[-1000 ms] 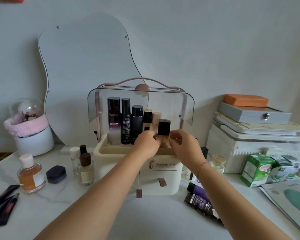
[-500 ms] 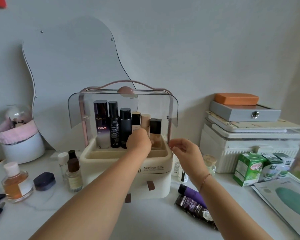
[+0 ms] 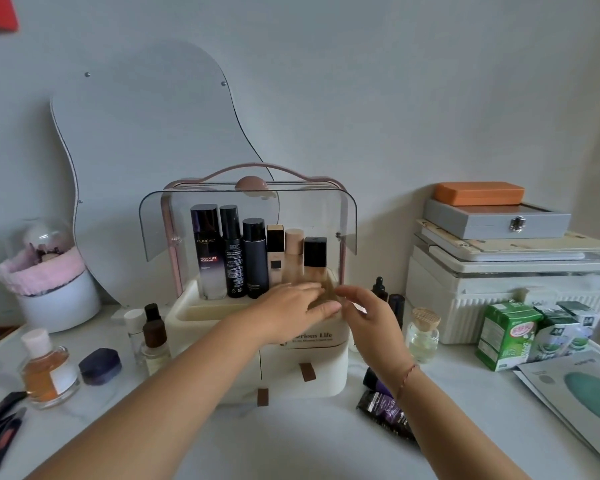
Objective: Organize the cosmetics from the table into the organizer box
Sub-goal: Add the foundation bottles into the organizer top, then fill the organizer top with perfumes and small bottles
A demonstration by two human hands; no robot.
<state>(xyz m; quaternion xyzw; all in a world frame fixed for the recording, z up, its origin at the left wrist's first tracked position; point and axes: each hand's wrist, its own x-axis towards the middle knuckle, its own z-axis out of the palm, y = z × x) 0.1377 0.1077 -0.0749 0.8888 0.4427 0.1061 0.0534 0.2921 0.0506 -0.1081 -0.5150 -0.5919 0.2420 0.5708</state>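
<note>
The fingers [image 3: 313, 292] of your left hand [image 3: 288, 308] lay straight and released at the foot of the foundation bottle [image 3: 315, 258], which both hands had pinched a second before; whether they still touched it could not be told. Your right hand [image 3: 371, 317], loosely curved and holding nothing, had drawn off just beside it. The bottle stood upright at the right end of the row in the organizer box [image 3: 305, 368]. That item seemed placed; the purple tube [image 3: 381, 403] and perfume bottle [image 3: 45, 372] remained on the worktop [image 3: 291, 441].
</note>
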